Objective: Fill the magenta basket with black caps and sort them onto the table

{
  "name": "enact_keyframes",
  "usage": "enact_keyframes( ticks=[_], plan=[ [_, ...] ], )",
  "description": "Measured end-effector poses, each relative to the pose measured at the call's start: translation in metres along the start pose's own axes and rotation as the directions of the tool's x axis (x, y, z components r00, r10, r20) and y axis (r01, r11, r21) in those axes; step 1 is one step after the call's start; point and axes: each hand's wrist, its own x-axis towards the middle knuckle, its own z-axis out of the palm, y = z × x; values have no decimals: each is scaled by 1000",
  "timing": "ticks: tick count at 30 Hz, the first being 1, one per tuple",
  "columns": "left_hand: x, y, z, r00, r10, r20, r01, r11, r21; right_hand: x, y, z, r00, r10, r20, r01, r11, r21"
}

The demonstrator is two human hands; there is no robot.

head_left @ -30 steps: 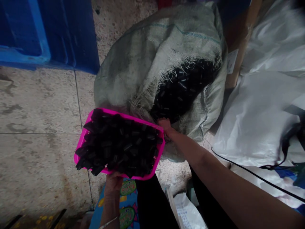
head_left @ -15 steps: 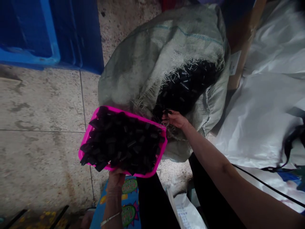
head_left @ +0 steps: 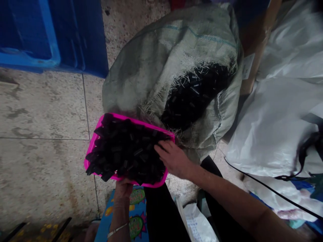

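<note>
A bright pink plastic basket (head_left: 151,185) is heaped with small black plastic pieces (head_left: 126,148). My left hand (head_left: 124,188) grips its near rim from below, fingers partly hidden under it. Across the right end of the basket reaches my right hand (head_left: 175,158), fingers stretched out and resting on the black pieces; I see nothing held in it. Just beyond the basket stands a large grey-green woven sack (head_left: 141,74). Its torn, frayed opening shows more black pieces (head_left: 194,94) inside.
A blue plastic crate (head_left: 93,40) stands at upper left on the speckled tile floor (head_left: 45,111). White plastic bags (head_left: 272,127) and a cardboard box (head_left: 252,74) are at the right. A colourful blue box (head_left: 138,215) sits below the basket, near my legs.
My right hand has moved from the sack's opening, where it held a small black piece, left and nearer to me onto the basket's pieces. My left hand keeps the basket in nearly the same place.
</note>
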Motion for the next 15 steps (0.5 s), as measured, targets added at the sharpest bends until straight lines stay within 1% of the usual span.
enact_keyframes(
  ticks=[1, 2, 3, 5, 6, 7, 8, 9, 10, 11, 12, 13, 15],
  plan=[
    [0, -1, -1, 1000, -15, -5, 15, 1000, 3, -9, -7, 7, 1000, -5, -1, 5, 997, -82],
    [0, -2, -3, 999, -33, -10, 33, 999, 5, -17, -10, 13, 1000, -21, -14, 19, 992, -128],
    [1, -2, -4, 999, -50, -15, 50, 999, 6, -23, -9, 17, 998, -43, -48, 36, 989, -142],
    [1, -4, -7, 997, -70, -25, 71, 997, 6, -31, -1, 18, 983, -80, -168, 66, 994, -91],
    [2, -4, -8, 997, -78, -30, 78, 997, 6, -31, 6, 16, 970, -59, -235, 49, 998, -46],
    [2, -4, -10, 996, -85, -32, 85, 996, 6, -27, 15, 11, 959, 4, -283, -6, 1000, -6],
    [2, -4, -11, 995, -91, -31, 92, 996, 6, -20, 26, 6, 953, 110, -284, -110, 994, 16],
    [2, -4, -13, 995, -96, -27, 96, 995, 6, -9, 38, 0, 937, 239, -254, -245, 969, 7],
    [2, -4, -14, 995, -98, -22, 99, 995, 6, 4, 50, -5, 906, 387, -169, -404, 912, -75],
    [2, -4, -16, 995, -98, -16, 98, 995, 7, 19, 63, -8, 850, 524, -49, -523, 830, -195],
    [2, -3, -17, 995, -95, -12, 96, 995, 8, 34, 76, -10, 821, 570, 6, -553, 799, -237],
    [2, -3, -18, 996, -91, -8, 91, 996, 10, 49, 88, -9, 806, 589, 57, -557, 788, -260],
    [2, -3, -19, 997, -80, 1, 80, 997, 13, 74, 108, -1, 761, 624, 176, -557, 769, -315]
  ],
)
